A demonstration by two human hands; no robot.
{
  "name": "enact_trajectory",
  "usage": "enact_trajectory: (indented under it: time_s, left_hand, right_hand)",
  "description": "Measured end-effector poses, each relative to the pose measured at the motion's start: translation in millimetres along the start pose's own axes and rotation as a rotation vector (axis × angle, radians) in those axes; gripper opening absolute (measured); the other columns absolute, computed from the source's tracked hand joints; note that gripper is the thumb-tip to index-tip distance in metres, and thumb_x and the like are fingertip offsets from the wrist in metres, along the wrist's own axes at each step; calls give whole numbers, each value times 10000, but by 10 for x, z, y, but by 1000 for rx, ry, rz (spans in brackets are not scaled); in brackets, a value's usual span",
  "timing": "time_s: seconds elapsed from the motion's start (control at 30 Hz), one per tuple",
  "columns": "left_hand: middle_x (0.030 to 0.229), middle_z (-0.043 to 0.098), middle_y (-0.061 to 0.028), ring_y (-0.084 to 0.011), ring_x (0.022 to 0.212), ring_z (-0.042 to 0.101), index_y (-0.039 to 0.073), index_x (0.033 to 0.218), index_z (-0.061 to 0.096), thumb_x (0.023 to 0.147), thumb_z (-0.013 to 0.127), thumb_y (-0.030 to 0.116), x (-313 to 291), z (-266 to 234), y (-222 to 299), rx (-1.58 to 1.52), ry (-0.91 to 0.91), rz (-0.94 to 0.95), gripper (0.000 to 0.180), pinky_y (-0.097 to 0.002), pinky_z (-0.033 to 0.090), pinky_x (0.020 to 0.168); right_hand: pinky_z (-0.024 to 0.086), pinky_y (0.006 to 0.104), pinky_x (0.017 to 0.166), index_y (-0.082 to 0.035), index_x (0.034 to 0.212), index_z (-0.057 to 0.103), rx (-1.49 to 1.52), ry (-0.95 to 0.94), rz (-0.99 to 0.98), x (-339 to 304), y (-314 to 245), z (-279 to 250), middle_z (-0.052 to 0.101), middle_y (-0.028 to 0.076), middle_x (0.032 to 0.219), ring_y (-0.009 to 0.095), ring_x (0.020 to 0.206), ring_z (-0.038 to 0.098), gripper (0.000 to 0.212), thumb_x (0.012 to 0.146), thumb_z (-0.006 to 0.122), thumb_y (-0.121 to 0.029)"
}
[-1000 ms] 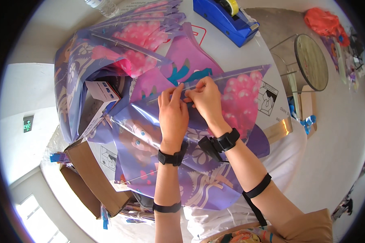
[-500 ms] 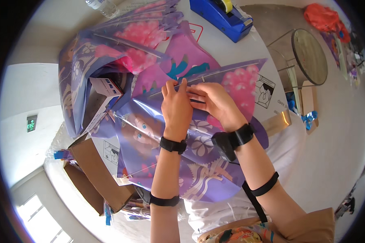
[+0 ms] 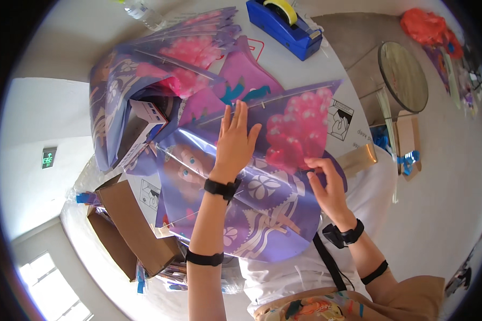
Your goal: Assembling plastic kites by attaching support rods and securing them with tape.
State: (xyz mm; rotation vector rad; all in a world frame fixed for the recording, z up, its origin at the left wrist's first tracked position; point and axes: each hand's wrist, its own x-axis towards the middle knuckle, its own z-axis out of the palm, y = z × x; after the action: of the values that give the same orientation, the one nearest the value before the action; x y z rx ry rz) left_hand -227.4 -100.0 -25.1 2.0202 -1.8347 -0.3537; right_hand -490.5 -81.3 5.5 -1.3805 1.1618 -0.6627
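Observation:
A purple printed kite of thin film, with a cartoon figure and pink balloons on it, lies spread before me. A thin rod runs along its far edge. My left hand rests flat on the film, fingers stretched toward that rod. My right hand hovers at the kite's right side beside the balloons, with thumb and forefinger apart and nothing visible between them. More printed film with rods is piled behind, partly folded over a small white box.
A blue tape dispenser stands at the table's far edge, with a clear bottle to its left. Right of the table is a round stool. An open cardboard box sits at the left; a brown strip lies at the right.
My hands, together at the rod before, have parted. The right one has moved down and to the right; the left has flattened out on the film. The view has shifted slightly.

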Motion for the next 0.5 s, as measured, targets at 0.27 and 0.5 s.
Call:
enact_trajectory:
  time_s: [0.27, 0.5]
  left_hand:
    - [1470, 415, -209, -380, 1356, 381, -30, 1475, 308, 988, 509, 145, -1360, -767, 620, -251, 394, -313, 555, -441, 298, 1113]
    - [1471, 410, -210, -389, 1387, 343, -14, 1451, 352, 954, 554, 168, -3090, -534, 462, -1, 135, -517, 567, -460, 294, 1128]
  right_hand:
    - [305, 446, 1130, 9, 1321, 503, -971, -195, -662, 405, 194, -52, 518, 151, 1386, 300, 1332, 443, 542, 927, 597, -350]
    - [319, 483, 1107, 54, 1346, 471, -1139, -51, -678, 510, 387, -468, 468, 219, 1421, 343, 1334, 432, 687, 912, 583, -467]
